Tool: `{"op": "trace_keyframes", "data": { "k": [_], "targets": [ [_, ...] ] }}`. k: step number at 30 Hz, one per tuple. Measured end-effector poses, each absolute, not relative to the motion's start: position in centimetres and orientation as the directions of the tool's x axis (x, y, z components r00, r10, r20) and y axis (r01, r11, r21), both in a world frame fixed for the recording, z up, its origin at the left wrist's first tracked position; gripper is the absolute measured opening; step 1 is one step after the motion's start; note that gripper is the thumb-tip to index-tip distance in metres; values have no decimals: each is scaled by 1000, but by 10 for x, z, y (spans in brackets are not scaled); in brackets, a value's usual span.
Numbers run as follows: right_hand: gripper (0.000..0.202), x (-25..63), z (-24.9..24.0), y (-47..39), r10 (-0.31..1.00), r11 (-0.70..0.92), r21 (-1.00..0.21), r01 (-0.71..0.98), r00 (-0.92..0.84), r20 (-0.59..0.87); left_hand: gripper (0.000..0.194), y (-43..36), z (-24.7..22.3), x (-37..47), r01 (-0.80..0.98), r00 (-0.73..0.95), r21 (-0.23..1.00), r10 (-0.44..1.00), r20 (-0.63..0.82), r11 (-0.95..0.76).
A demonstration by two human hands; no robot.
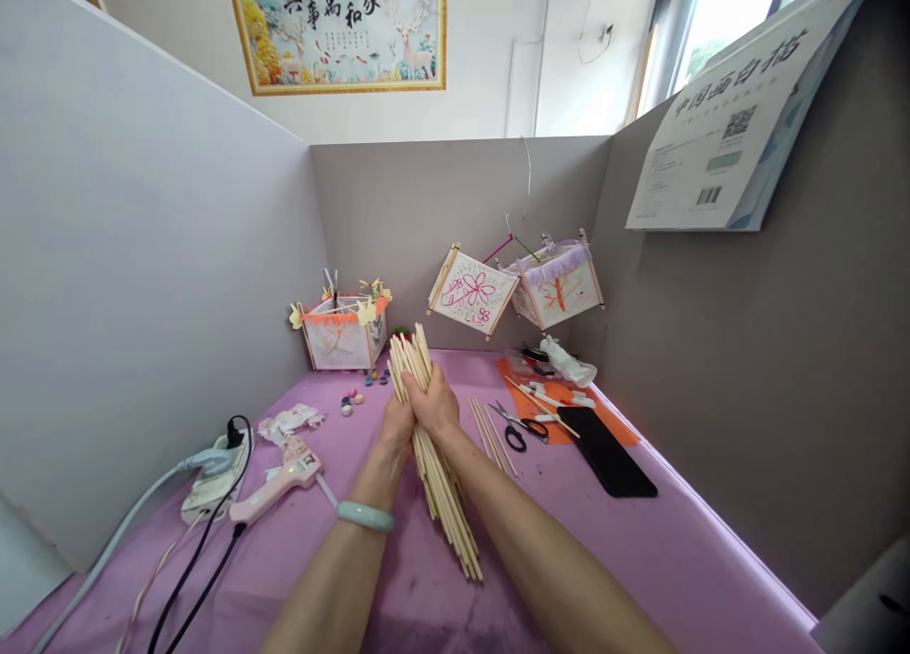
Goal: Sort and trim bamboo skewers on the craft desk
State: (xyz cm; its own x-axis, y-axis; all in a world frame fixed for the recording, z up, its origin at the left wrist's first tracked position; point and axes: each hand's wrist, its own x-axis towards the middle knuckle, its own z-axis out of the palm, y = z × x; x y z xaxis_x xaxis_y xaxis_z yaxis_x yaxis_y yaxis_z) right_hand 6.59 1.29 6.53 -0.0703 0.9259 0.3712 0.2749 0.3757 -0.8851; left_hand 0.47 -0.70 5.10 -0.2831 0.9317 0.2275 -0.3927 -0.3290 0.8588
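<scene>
A thick bundle of thin wooden sticks (446, 502) is held above the middle of the purple table, its far end pointing away from me and its near end toward me. My left hand (396, 425) wraps the bundle from the left, a pale green bangle (365, 517) on its wrist. From the right, my right hand (435, 408) closes round the same sticks, its thumb lying across them. Just right of my hands, several loose sticks (492, 434) lie on the table beside black-handled scissors (522, 428).
At left are a pink glue gun (277, 488), a power strip (217, 483) with cables, crumpled tissue (290, 421) and beads (348, 403). A decorated paper lantern (339, 339) stands behind; other lanterns (558, 289) hang at right. A black phone-like slab (608, 455) overlaps orange paper (618, 426). Partitions enclose the table.
</scene>
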Motion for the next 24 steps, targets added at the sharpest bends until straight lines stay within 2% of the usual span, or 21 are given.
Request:
{"op": "trace_keyframes", "data": {
  "k": [1,4,6,8,15,20,24],
  "targets": [
    [66,65,76,14,885,461,-852,247,-56,462,53,-3,63,2,-367,-297,849,913,280,-380],
    [64,64,105,15,716,693,-710,124,-2,699,56,3,98,-4,-115,-334,782,766,550,-612],
    [65,67,114,12,619,785,-619,13,15,786,61,1,109,-5,17,-327,724,680,656,-690],
    [67,72,111,4,585,808,-584,-84,-8,811,65,-7,106,-3,57,-308,706,660,685,-706],
    [55,88,59,-22,704,650,-711,-268,-140,696,53,-36,50,14,34,-316,826,778,543,-563],
    [48,96,29,-9,815,490,-830,-268,-199,545,46,-31,34,20,-32,-280,893,861,423,-449],
    [42,98,19,2,862,426,-868,-254,-177,475,43,-25,28,17,-16,-266,911,880,394,-413]
  ]
}}
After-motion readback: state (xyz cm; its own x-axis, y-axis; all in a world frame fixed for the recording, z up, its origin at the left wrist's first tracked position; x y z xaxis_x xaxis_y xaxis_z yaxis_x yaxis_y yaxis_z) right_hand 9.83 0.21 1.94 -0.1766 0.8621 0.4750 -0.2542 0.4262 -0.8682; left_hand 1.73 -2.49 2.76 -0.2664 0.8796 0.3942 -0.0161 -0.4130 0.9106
